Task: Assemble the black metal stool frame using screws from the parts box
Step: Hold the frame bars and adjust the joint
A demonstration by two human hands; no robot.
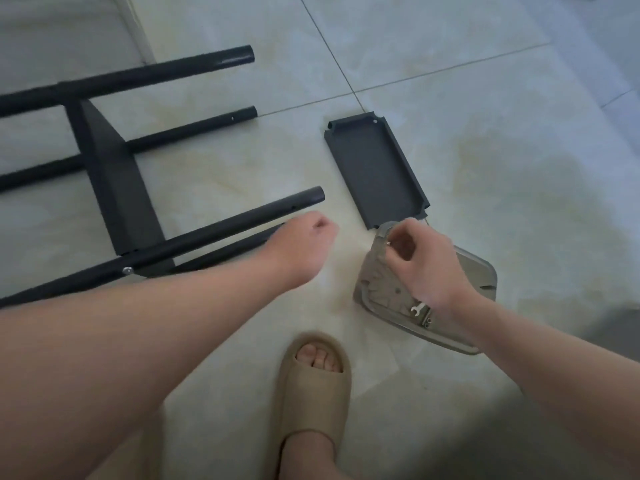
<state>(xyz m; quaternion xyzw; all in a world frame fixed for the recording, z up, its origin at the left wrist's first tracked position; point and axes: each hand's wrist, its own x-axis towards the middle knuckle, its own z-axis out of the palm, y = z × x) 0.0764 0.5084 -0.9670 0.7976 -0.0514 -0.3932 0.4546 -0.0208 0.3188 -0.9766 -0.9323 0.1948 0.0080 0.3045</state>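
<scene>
Our right fingertips (393, 252) are pressed together with the thumb, pinching a small silver screw (388, 243) just above the far corner of the parts box (481, 271). The rest of the right hand (426, 268) arches over the box, a clear plastic container resting on the floor (485, 133), with a small wrench (416, 308) lying in its near end. Our left hand (308, 247) is curled into a loose fist, knuckles up, and we see nothing held in it; it hovers just beside the open ends of the two nearest legs. The black stool frame (114, 174) lies on its side on the floor to the left of the box, its tube legs pointing toward the box and a silver bolt head (127, 270) showing on the nearest leg. A flat black metal panel (375, 168) with raised edges lies on the floor, its near corner touching the box. A foot in a tan sandal (311, 393) stands near the box's near side.
</scene>
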